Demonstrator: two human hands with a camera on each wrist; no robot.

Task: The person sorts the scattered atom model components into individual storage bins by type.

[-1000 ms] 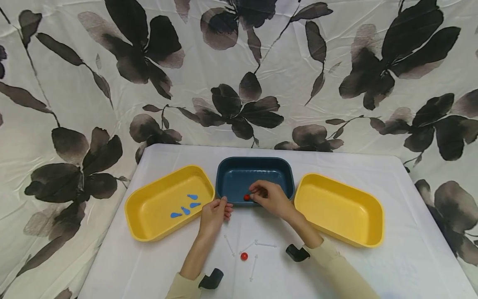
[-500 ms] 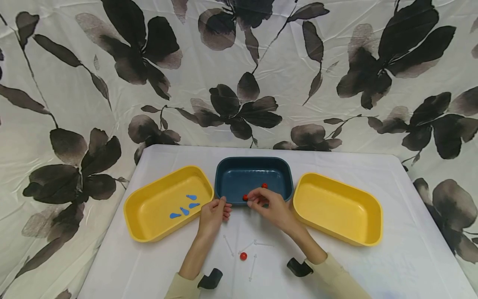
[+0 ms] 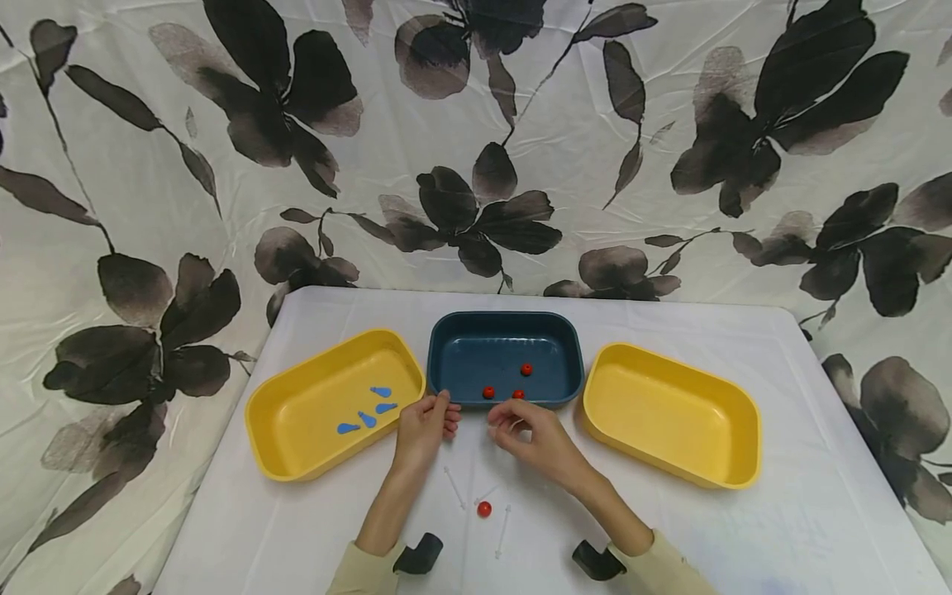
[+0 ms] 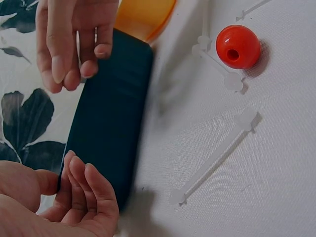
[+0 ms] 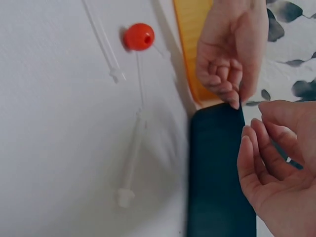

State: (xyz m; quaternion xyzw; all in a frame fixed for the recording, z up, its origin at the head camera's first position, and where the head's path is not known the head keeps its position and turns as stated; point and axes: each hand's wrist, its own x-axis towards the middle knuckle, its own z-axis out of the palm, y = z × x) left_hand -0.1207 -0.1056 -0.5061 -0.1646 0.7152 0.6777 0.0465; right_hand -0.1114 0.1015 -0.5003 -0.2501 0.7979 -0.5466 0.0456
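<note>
My left hand (image 3: 424, 426) pinches the front left rim of the dark blue tray (image 3: 506, 324) between thumb and fingers. Just in front of the same rim hovers my right hand (image 3: 537, 438), fingers loosely bent and nothing between thumb and fingertips in the right wrist view. Inside the tray lie a red bead (image 3: 526, 369), a second red bead (image 3: 488, 392) and a third red bead (image 3: 518, 395) beside the right hand's knuckles. One loose red bead (image 4: 238, 47), its hole showing, rests on the white cloth among thin white plastic rods (image 4: 212, 158) with knobbed ends.
To the left stands a yellow tray (image 3: 278, 397) holding several blue drop-shaped pieces (image 3: 367, 420). A second yellow tray (image 3: 673, 413) sits on the right, close to the blue one. Behind the white-covered table (image 3: 803, 496) hangs a floral cloth (image 3: 595, 149).
My right hand has drawn back from over the blue tray toward its front edge, bringing more red beads inside it into view. The left hand has stayed at the rim.
</note>
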